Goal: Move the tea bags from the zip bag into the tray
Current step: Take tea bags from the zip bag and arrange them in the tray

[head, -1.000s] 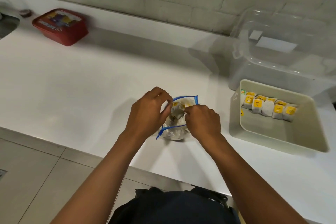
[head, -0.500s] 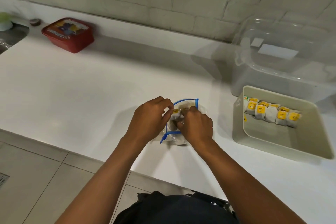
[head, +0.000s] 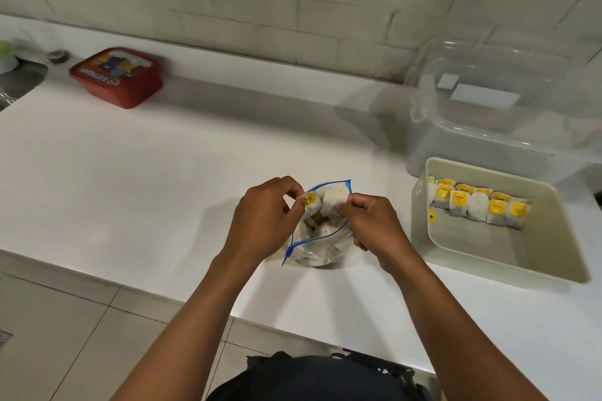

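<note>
Two hands work tea bags out of the zip bag (head: 321,238) on the counter (head: 130,189).
The left hand (head: 264,221) pinches a yellow-tagged tea bag (head: 311,200) and the right hand (head: 371,221) a plain one (head: 332,200), probably to separate them; the tray (head: 553,264) waits alongside.

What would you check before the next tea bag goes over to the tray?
1. Zip bag mouth open: ok.
2. Left hand has a grip on a yellow-tagged tea bag: ok.
3. Right hand pinches a white tea bag: ok.
4. Those two bags free of each other: cannot tell.
5. Tray has bare floor in front of its row of tea bags: ok.
6. Counter between bag and tray unobstructed: ok.
</note>
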`<state>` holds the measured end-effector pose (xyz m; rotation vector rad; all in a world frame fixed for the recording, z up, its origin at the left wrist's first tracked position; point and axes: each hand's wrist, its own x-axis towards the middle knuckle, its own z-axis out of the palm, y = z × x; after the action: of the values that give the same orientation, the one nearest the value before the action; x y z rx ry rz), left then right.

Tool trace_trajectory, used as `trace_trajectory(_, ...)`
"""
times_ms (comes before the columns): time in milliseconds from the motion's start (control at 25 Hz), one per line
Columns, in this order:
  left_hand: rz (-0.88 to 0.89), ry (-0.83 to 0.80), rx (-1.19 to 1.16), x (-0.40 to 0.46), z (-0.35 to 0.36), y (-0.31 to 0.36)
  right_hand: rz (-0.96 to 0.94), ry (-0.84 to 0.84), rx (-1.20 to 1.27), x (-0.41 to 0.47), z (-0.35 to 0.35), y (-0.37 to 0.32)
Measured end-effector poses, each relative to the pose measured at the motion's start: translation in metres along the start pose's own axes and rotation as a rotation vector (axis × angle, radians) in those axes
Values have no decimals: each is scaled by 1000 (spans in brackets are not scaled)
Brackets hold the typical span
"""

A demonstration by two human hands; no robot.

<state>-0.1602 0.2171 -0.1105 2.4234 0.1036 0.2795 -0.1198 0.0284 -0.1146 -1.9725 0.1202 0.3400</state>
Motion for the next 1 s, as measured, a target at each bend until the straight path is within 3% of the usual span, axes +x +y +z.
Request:
trace_trajectory(120, -51, 9, -74, -3, -2, 9, 24, -79, 172, -7, -8, -6)
trace_trajectory(400, -91, -15, -172, -10, -4, 20, -67, -121, 217, -17, -2, -8)
trace_trajectory(560, -34, -21, -106, -19, 5, 23, -94, -138, 197, -22, 8, -8)
trace_trajectory(760, -25, -18, -112, -21, 9, 24, -221, -45, 44, -27, 12, -11)
trace_trajectory(1000, -23, -22, -191, -19, 5, 41, -70, -150, 386, -33, -3, -21)
